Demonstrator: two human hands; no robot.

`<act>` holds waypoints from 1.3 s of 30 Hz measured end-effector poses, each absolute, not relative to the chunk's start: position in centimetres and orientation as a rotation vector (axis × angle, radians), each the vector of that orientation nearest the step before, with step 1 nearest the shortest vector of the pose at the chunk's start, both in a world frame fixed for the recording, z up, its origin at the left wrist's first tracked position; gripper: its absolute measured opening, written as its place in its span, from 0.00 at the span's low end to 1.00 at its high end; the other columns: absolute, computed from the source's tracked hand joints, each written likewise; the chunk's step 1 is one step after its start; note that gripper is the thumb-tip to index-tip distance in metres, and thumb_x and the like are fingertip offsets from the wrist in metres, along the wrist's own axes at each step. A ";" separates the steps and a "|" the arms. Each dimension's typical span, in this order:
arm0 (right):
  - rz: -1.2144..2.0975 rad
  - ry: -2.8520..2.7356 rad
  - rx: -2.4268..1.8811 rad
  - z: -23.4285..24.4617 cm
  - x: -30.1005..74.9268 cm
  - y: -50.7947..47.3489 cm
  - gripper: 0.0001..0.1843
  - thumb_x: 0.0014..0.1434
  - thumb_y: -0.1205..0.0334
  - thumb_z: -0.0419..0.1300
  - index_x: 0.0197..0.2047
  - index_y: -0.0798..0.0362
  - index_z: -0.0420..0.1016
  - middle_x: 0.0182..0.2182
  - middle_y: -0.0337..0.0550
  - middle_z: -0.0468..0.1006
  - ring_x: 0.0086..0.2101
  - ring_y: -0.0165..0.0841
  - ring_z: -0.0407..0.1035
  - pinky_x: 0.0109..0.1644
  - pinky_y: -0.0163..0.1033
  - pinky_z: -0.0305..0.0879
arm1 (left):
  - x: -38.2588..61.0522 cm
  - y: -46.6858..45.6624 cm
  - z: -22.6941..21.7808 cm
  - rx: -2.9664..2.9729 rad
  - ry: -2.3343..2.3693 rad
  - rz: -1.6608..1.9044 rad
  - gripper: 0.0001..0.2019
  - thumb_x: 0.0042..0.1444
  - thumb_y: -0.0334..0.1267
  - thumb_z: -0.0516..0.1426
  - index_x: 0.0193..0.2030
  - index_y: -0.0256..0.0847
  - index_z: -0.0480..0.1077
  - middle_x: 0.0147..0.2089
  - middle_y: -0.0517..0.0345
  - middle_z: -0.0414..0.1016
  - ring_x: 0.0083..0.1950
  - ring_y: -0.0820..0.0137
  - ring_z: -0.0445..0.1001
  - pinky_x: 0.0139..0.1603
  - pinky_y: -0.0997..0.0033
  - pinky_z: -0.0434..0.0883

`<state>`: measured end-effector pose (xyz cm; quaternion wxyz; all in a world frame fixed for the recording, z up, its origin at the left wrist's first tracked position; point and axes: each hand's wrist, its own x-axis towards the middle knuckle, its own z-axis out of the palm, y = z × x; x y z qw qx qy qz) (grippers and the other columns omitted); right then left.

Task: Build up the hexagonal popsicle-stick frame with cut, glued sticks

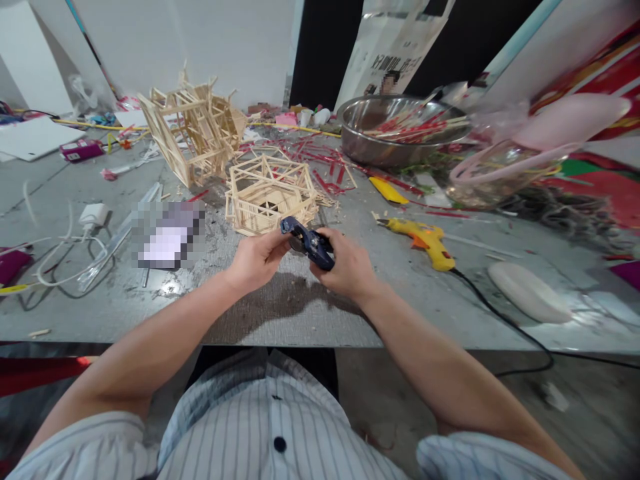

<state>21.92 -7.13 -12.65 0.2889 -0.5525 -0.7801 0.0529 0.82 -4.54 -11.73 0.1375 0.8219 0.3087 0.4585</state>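
Note:
My right hand (345, 267) is wrapped round a dark blue hand tool (315, 248), cutter- or clamp-like, with a jaw at its left end. At that jaw my left hand (260, 259) has its fingers pressed together; whatever they pinch is hidden. Both hands are raised over the near part of the table. Just beyond them sits a low six-sided frame of thin wooden sticks (273, 190). Behind it to the left stands a taller stick structure (197, 130), open-sided and uneven at the top.
A yellow glue gun (423, 241) with a black cord lies at right, near a white oval object (529, 292). Behind are a steel bowl (357, 143) of red and pale sticks and a pink-handled container (493, 180). A blurred phone-like object (170, 237) and white charger (94, 217) lie left.

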 end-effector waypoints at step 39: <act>0.124 -2.155 -1.402 -12.3 22.5 -7.1 0.31 0.47 0.60 0.59 0.57 0.50 0.64 0.49 0.56 0.78 0.48 0.51 0.75 0.49 0.55 0.71 | 0.9 -4.6 -8.7 1.740 0.625 0.852 0.19 0.56 0.54 0.61 0.28 0.39 0.71 0.24 0.63 0.68 0.26 0.77 0.62 0.27 0.76 0.62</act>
